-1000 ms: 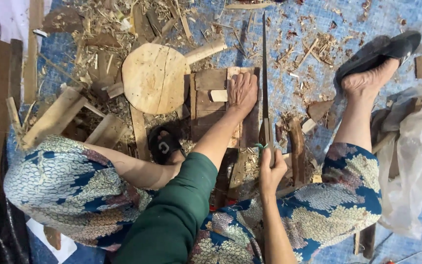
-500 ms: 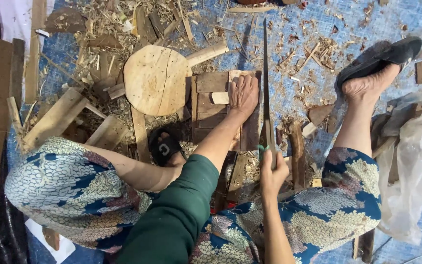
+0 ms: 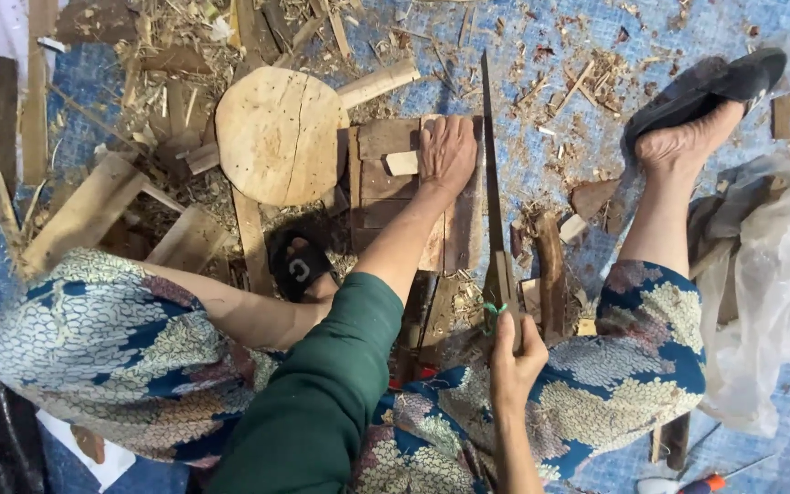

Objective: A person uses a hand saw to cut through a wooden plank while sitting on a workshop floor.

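Saw blade running alongside the pinned boards

The right hand [image 3: 512, 352] grips the handle of a long saw [image 3: 492, 183], its blade pointing straight away from the body, just right of the left hand [image 3: 447, 151]. That hand lies flat, fingers spread, pressing down the stacked wood boards [image 3: 384, 174] on the floor beside a round wooden block [image 3: 276, 137].

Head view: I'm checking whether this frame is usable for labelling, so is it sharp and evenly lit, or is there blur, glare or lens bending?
Head view: soft, even light, only faint shadows; no motion blur on the left hand, right hand or saw blade; mild glare on the clear plastic sheet; wide-angle lens stretches the legs toward the edges.
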